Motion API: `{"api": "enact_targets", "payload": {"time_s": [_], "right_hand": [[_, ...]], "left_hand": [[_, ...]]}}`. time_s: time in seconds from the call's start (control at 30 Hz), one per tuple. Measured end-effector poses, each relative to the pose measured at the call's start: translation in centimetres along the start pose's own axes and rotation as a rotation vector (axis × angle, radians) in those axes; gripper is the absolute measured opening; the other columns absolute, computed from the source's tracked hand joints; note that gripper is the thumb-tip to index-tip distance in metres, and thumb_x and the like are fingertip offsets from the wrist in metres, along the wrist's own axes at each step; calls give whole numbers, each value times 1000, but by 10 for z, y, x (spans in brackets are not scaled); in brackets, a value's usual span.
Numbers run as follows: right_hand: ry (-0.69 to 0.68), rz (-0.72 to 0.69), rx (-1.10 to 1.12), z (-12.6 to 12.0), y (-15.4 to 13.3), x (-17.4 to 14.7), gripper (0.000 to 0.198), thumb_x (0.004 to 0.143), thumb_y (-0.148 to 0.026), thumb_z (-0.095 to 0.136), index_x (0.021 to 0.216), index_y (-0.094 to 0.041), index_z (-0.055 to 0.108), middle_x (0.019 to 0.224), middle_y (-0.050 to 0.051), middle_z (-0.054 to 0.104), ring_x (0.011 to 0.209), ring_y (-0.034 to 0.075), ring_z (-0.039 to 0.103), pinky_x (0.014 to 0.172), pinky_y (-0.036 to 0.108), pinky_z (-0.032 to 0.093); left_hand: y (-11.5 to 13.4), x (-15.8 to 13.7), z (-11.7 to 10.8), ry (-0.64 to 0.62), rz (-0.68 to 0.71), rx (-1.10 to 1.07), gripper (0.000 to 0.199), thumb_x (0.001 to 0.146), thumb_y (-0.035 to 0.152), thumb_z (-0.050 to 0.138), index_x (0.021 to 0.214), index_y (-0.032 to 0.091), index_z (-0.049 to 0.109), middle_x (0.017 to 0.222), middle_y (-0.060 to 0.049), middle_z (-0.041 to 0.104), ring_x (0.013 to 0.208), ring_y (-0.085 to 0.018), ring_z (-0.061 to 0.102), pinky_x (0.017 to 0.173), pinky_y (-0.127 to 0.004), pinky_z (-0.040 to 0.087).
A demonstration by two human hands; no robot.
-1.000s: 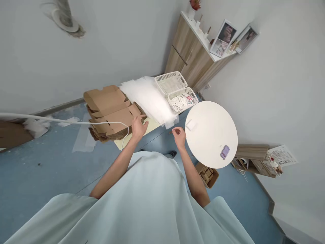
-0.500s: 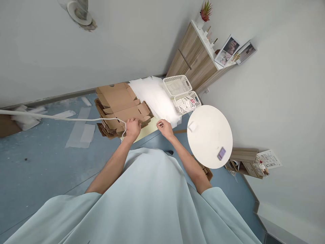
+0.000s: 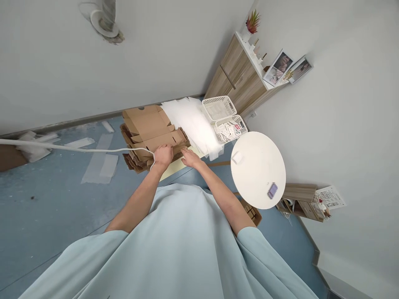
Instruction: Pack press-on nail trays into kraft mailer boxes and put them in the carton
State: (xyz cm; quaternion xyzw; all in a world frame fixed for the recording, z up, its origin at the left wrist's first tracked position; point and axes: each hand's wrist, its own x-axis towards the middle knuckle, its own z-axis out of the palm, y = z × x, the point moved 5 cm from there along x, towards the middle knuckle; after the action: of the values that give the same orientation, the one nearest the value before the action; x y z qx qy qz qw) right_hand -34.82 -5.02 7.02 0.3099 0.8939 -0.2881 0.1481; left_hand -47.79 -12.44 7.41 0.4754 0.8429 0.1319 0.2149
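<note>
Flattened brown cardboard boxes (image 3: 146,122) lie stacked before me on a low surface with a pale yellow sheet (image 3: 173,167) at its near edge. My left hand (image 3: 163,156) is closed, its fingers curled over the near edge of a folded cardboard box (image 3: 165,140). Just right of it, my right hand (image 3: 190,158) has its fingers together on the right end of the same cardboard; the fingertips are partly hidden. A white cable (image 3: 124,149) runs in from the left and bends at my left wrist. White foam sheets (image 3: 193,120) lie behind the boxes.
Two white baskets (image 3: 215,118) stand back right, the nearer holding small cards. A round white table (image 3: 258,174) is at my right, with an open carton (image 3: 256,216) below it. Wrapping scraps (image 3: 107,166) lie on the blue floor at left. A wooden cabinet (image 3: 232,74) stands behind.
My right hand has moved left, from above the yellow sheet onto the cardboard's right end. A small white thing in its fingers before no longer shows. My left hand stays on the cardboard.
</note>
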Motion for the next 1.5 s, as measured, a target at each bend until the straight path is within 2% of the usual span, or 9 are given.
{"api": "enact_targets", "payload": {"time_s": [0.2, 0.4, 0.53, 0.67, 0.83, 1.0, 1.17, 1.33, 1.5], "right_hand": [[-83, 66, -19, 6, 1, 7, 39, 97, -16, 63, 135, -12, 64, 146, 21, 69, 137, 40, 66, 112, 55, 60], [60, 13, 196, -14, 5, -17, 46, 106, -27, 58, 151, -15, 59, 159, 18, 63, 138, 33, 68, 115, 47, 57], [327, 64, 427, -69, 27, -52, 47, 110, -42, 56, 151, -20, 63, 160, 15, 63, 141, 28, 67, 116, 43, 57], [606, 77, 591, -145, 55, -91, 52, 106, -62, 60, 133, -20, 73, 138, 14, 78, 133, 27, 73, 117, 43, 56], [763, 153, 863, -203, 84, -147, 71, 101, -82, 51, 124, -19, 73, 106, 13, 85, 120, 30, 79, 106, 47, 63], [1005, 242, 1035, -217, 128, -220, 62, 97, -75, 66, 118, -17, 74, 103, 14, 85, 108, 29, 83, 101, 45, 65], [1178, 373, 1088, -197, 199, -291, 41, 95, -53, 69, 112, -17, 77, 110, 12, 84, 105, 27, 83, 97, 43, 66], [1269, 519, 1111, -158, 278, -358, 33, 91, -41, 67, 113, -18, 76, 109, 11, 84, 105, 26, 82, 97, 43, 66], [1294, 607, 1148, -110, 352, -413, 34, 85, -38, 66, 113, -19, 73, 114, 11, 84, 107, 25, 81, 101, 43, 63]], "left_hand": [[5, -10, -18, -15, 10, -43, 44, 103, 20, 41, 118, 16, 83, 119, -22, 80, 114, -37, 74, 91, -43, 56], [24, -21, -63, 228, 81, -140, 46, 102, 19, 43, 127, 17, 82, 133, -18, 78, 121, -34, 72, 101, -45, 56], [48, -24, -103, 375, 149, -201, 48, 107, 22, 39, 133, 20, 80, 139, -14, 76, 126, -32, 70, 108, -45, 54], [89, -23, -134, 474, 264, -257, 48, 108, 21, 41, 140, 26, 77, 143, -8, 75, 137, -32, 65, 115, -50, 51], [164, -26, -139, 459, 536, -273, 44, 110, 21, 45, 142, 28, 74, 150, -8, 71, 151, -31, 56, 121, -52, 47], [242, -37, -107, 398, 848, -257, 47, 109, 14, 43, 140, 29, 75, 150, -6, 72, 153, -28, 55, 122, -51, 49], [317, -51, -50, 291, 1110, -193, 56, 102, 2, 41, 138, 26, 76, 151, -6, 72, 155, -26, 55, 122, -49, 51], [393, -62, 26, 130, 1241, -121, 57, 100, 0, 45, 140, 24, 76, 151, -10, 71, 153, -28, 56, 121, -49, 53], [456, -75, 120, -83, 1325, 16, 56, 98, -2, 50, 142, 22, 75, 153, -13, 70, 153, -29, 57, 122, -49, 53]]}}
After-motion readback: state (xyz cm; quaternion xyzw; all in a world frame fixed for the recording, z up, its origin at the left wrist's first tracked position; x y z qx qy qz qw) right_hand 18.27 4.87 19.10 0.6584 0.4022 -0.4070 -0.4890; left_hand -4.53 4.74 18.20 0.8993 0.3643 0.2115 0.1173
